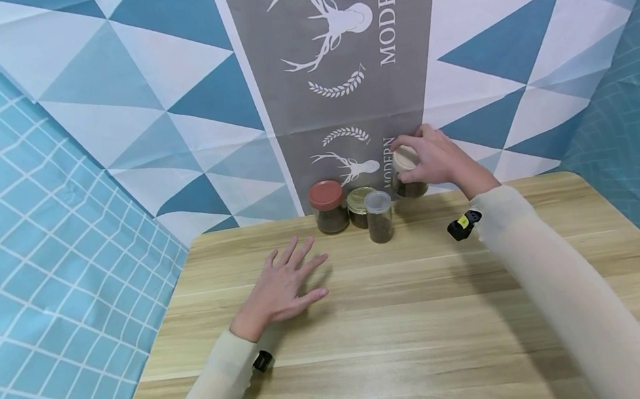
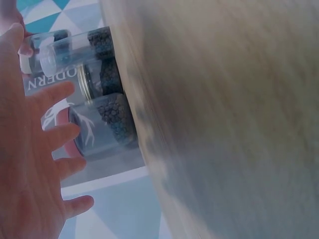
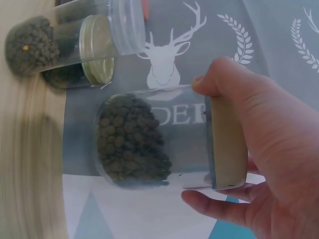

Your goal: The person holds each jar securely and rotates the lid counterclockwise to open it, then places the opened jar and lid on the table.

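My right hand (image 1: 436,156) grips a clear jar (image 3: 132,142) by its beige lid (image 3: 228,143), thumb on one side and fingers on the other. Dark, flat, roundish pieces fill the lower part of this jar. It is at the back of the table, right of three other jars: a red-lidded jar (image 1: 330,215), a gold-lidded jar (image 1: 358,209) and a slim clear-lidded jar (image 1: 380,222). My left hand (image 1: 283,289), fingers spread and holding nothing, hovers over the table in front and left of the red-lidded jar.
The wood-grain table (image 1: 372,345) ends at a grey, white and blue patterned cloth (image 1: 333,106) behind the jars. Blue gridded cloth (image 1: 24,259) hangs on the left, and teal brick-patterned cloth (image 1: 637,117) on the right.
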